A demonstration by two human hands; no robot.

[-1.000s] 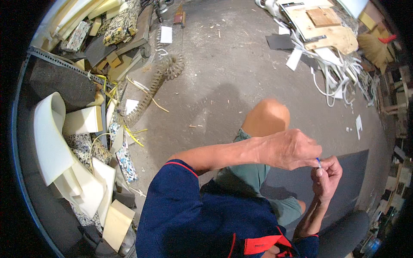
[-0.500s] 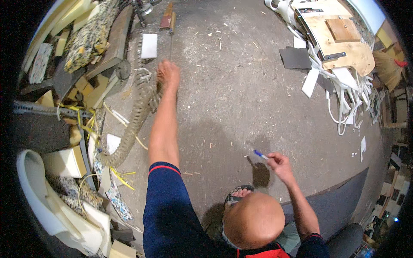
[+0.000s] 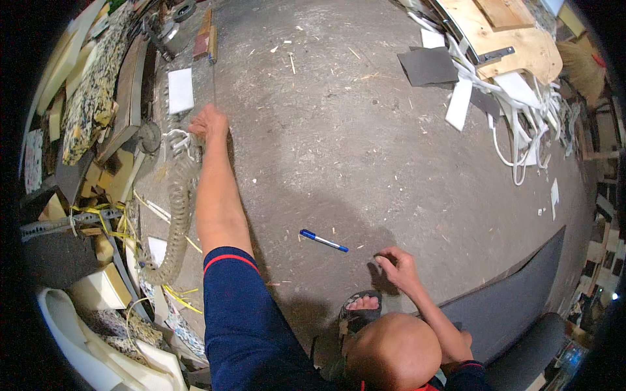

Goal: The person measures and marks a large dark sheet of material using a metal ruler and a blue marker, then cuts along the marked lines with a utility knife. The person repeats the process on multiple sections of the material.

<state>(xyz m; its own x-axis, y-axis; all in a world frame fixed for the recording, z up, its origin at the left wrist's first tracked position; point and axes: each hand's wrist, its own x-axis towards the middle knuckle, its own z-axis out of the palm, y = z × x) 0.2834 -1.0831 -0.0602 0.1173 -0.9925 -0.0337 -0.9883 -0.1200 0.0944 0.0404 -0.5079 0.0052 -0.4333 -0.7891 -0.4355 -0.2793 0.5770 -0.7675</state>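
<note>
My left hand (image 3: 208, 124) is stretched far out to the left and closed at the upper end of a grey corrugated hose (image 3: 175, 215), where white cords (image 3: 177, 140) stick out. The hose runs down along the edge of the clutter. A blue and white pen (image 3: 324, 240) lies loose on the concrete floor. To its right, my right hand (image 3: 394, 267) rests on the floor with curled fingers and nothing in it, just above my sandalled foot (image 3: 360, 307) and bent knee (image 3: 391, 352).
Foam blocks, boards and yellow straps (image 3: 98, 215) pile up along the left. A white foam piece (image 3: 180, 90) lies above my left hand. Plywood (image 3: 515, 36), white strips (image 3: 521, 130) and a dark sheet (image 3: 427, 65) are at upper right; a dark mat (image 3: 508, 306) lies lower right.
The pen has left my right hand and now lies on the floor. My right hand has dropped to the floor by my foot. My left hand stays at the hose's end.
</note>
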